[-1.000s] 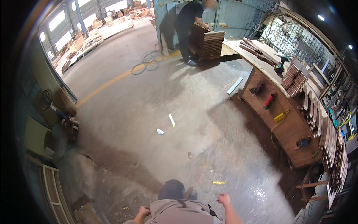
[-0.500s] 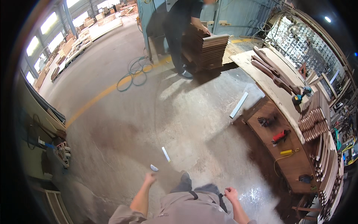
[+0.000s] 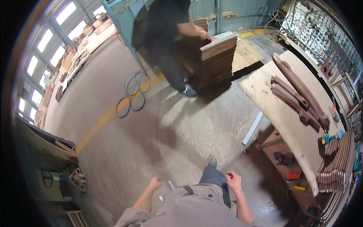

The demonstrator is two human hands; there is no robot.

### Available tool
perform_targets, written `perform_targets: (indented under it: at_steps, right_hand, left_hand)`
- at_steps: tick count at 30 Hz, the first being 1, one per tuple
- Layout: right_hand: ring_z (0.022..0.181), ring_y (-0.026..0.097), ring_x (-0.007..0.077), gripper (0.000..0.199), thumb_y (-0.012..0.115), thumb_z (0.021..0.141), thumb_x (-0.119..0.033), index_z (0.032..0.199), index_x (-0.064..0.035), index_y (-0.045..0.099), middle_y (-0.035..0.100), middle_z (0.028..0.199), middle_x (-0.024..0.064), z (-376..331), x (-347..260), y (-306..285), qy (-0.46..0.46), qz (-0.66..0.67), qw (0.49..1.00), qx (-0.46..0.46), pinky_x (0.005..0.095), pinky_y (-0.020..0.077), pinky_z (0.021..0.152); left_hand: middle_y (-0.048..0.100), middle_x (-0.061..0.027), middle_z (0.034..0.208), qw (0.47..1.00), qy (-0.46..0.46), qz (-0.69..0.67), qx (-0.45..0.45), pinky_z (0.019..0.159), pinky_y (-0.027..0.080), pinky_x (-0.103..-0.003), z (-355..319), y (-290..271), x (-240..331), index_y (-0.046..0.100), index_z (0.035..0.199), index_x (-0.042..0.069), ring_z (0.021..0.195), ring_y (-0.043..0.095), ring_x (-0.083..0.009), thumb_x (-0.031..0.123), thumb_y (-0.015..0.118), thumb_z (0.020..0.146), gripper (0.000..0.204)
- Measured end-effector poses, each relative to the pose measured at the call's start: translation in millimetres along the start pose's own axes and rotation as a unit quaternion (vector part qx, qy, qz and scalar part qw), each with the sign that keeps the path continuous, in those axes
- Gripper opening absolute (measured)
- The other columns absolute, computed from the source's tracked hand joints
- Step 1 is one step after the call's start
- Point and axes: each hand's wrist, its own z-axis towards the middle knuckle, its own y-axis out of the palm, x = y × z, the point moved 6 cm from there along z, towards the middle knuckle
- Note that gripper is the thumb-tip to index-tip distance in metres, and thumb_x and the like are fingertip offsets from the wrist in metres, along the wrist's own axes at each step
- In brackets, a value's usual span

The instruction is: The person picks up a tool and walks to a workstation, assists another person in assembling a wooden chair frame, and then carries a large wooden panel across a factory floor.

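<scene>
My left hand [image 3: 154, 184] hangs beside my body over the concrete floor, fingers curled in, with nothing showing in it. On the other side my right hand [image 3: 234, 180] is raised a little, its fingers bent toward the thumb, and I see nothing in it either. Neither hand touches anything. The wooden workbench [image 3: 261, 84] is nearest to my right hand. Dark brown shaped wooden pieces [image 3: 298, 92] lie on its top, and a teal cordless drill [image 3: 330, 139] rests near a row of brown wooden parts [image 3: 334, 166].
Ahead, a person in dark clothes [image 3: 166, 41] touches a tall stack of brown boards [image 3: 218, 56]. A coiled hose [image 3: 130, 94] lies on the floor near a yellow line. A pale strip [image 3: 252, 128] lies beside the bench. Red [image 3: 294, 176] and yellow tools [image 3: 300, 188] sit on its lower shelf.
I have stepped forward, so the bench, board stack and other person appear closer. The small white pieces on the floor are now mostly hidden by my body. Both hands remain without any visible object.
</scene>
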Motion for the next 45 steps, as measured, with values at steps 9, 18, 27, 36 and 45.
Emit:
perform_targets:
  at_steps: [9,18,27,36,45]
  right_hand:
    - [0.065,0.068,0.0150,0.016,0.065,0.086,-0.006,0.100,0.0002,0.067,0.070,0.079,0.0099,320.5,-144.0,-42.7,-0.034,0.057,0.998,0.008,0.0282,0.0531,0.060]
    - [0.068,0.069,0.0220,0.016,0.064,0.084,-0.007,0.099,-0.0021,0.068,0.070,0.082,0.0138,539.5,-201.8,-59.7,0.020,-0.055,0.996,0.064,0.0334,0.0544,0.065]
    - [0.074,0.069,0.0271,0.020,0.064,0.082,-0.011,0.099,-0.0020,0.068,0.070,0.087,0.0149,690.8,-231.6,-72.4,0.083,-0.080,0.989,0.088,0.0366,0.0551,0.071]
    - [0.082,0.070,0.0301,0.027,0.065,0.080,-0.019,0.101,-0.0025,0.070,0.071,0.093,0.0178,881.4,-184.2,-53.7,0.096,-0.065,0.993,0.003,0.0393,0.0548,0.078]
    - [0.073,0.072,0.0243,0.028,0.064,0.082,-0.019,0.101,0.0003,0.069,0.071,0.079,0.0155,985.9,-136.4,-75.7,0.081,-0.051,0.995,-0.038,0.0352,0.0549,0.074]
  left_hand:
    - [0.074,-0.0115,0.085,0.952,-0.240,-0.162,-0.101,0.077,0.055,-0.034,96.1,-67.4,111.0,0.076,0.103,0.012,0.081,0.071,-0.0209,0.022,0.071,0.074,0.032]
    - [0.072,-0.0174,0.100,0.974,-0.055,-0.210,-0.062,0.082,0.053,-0.037,428.0,-247.6,276.9,0.074,0.108,0.009,0.090,0.069,-0.0274,0.015,0.067,0.076,0.033]
    - [0.069,-0.0086,0.083,0.913,-0.007,-0.399,-0.089,0.063,0.050,-0.029,556.8,-413.6,436.9,0.069,0.109,-0.004,0.072,0.064,-0.0154,-0.001,0.065,0.073,0.037]
    - [0.073,-0.0146,0.089,0.989,-0.006,-0.143,-0.040,0.077,0.054,-0.038,620.7,-469.9,496.9,0.074,0.107,0.011,0.082,0.070,-0.0271,0.015,0.056,0.078,0.034]
    - [0.069,-0.0182,0.086,0.989,0.115,-0.084,0.031,0.077,0.053,-0.042,691.5,-519.0,689.7,0.073,0.101,0.009,0.083,0.068,-0.0338,0.015,0.058,0.080,0.026]
